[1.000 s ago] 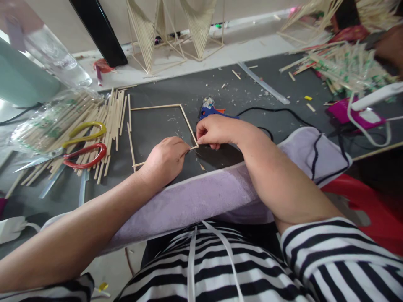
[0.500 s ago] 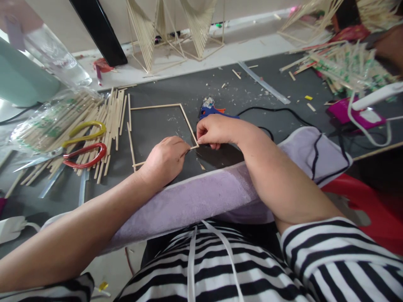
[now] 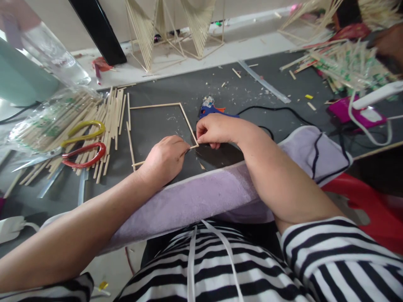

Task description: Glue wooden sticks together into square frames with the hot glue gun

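Thin wooden stick frame (image 3: 155, 105) lay flat on dark mat (image 3: 220, 90), left hand (image 3: 165, 159) and right hand (image 3: 217, 131) fingers pinched together on its near corner, soft purple towel (image 3: 201, 195) under arms.

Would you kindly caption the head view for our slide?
Both hands, left hand and right hand, pinch one corner of a thin stick frame on a dark mat.

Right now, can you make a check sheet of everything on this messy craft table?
Surface: dark grey table mat, littered with chips.
Job's things: square frame of thin wooden sticks, lying flat.
Clutter: pile of loose wooden sticks; red and yellow scissors; blue glue gun.
Grippers: left hand and right hand pinch the frame's near right corner.
Cables: black cord runs from the glue gun.
Surroundings: finished stick lattices behind.
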The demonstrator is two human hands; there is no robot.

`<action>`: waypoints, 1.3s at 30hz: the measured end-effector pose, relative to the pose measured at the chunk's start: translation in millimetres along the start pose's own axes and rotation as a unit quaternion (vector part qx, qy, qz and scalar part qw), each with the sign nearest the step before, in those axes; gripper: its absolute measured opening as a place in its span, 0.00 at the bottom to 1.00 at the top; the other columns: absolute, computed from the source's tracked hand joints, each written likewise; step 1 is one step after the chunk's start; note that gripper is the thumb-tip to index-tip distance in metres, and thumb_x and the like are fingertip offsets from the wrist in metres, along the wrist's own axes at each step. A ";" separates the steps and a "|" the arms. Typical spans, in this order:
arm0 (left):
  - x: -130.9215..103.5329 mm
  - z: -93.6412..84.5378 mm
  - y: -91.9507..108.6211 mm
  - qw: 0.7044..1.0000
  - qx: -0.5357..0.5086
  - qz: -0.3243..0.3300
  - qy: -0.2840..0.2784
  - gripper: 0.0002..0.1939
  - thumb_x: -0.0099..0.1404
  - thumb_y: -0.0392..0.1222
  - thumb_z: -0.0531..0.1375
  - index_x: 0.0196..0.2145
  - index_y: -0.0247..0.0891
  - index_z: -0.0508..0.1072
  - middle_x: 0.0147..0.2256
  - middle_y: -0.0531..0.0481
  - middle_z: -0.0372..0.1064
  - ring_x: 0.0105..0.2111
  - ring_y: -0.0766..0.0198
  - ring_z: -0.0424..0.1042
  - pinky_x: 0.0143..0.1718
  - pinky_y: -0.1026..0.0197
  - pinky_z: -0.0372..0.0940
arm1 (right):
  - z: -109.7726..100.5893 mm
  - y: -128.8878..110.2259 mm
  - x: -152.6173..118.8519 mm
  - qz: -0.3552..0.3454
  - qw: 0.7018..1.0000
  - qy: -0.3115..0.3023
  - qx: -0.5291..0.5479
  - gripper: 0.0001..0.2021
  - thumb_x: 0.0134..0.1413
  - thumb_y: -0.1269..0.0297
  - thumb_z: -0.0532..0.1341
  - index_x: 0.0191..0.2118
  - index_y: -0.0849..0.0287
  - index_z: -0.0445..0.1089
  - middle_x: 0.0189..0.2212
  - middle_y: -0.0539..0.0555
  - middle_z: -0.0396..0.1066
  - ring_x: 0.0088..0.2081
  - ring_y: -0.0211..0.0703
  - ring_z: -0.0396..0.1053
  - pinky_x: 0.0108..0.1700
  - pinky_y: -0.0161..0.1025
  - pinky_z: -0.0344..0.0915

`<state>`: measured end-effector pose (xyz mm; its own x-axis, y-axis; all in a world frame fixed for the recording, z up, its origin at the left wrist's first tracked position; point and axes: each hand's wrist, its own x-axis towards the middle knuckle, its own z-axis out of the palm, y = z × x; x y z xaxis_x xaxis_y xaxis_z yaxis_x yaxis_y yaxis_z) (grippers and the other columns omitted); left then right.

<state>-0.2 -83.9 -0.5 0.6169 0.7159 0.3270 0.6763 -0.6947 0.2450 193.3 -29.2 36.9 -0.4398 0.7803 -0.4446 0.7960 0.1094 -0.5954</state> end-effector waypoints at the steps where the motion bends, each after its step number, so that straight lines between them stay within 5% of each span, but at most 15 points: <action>1: 0.0 -0.1 0.1 1.000 -0.001 -0.001 -0.001 0.13 0.63 0.31 0.53 0.35 0.34 0.77 0.35 0.45 0.75 0.36 0.59 0.72 0.40 0.57 0.67 | 0.0 0.0 0.1 0.000 1.000 0.000 0.000 0.02 0.50 0.68 0.65 0.31 0.60 0.73 0.17 0.52 0.69 0.23 0.41 0.72 0.24 0.34 0.68; 39: -1.1 1.4 -1.2 1.000 -0.003 0.000 0.005 0.12 0.63 0.31 0.53 0.36 0.35 0.77 0.35 0.45 0.74 0.36 0.60 0.72 0.40 0.57 0.67 | -0.4 -0.6 -0.5 0.005 1.000 -0.005 -0.009 0.04 0.51 0.68 0.64 0.34 0.61 0.73 0.18 0.51 0.69 0.23 0.38 0.71 0.24 0.31 0.68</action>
<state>-1.2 -83.7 -2.4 0.6129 0.7149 0.3364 0.6737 -0.6953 0.2502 193.2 -29.4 37.7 -0.4360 0.7749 -0.4576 0.8080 0.1132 -0.5782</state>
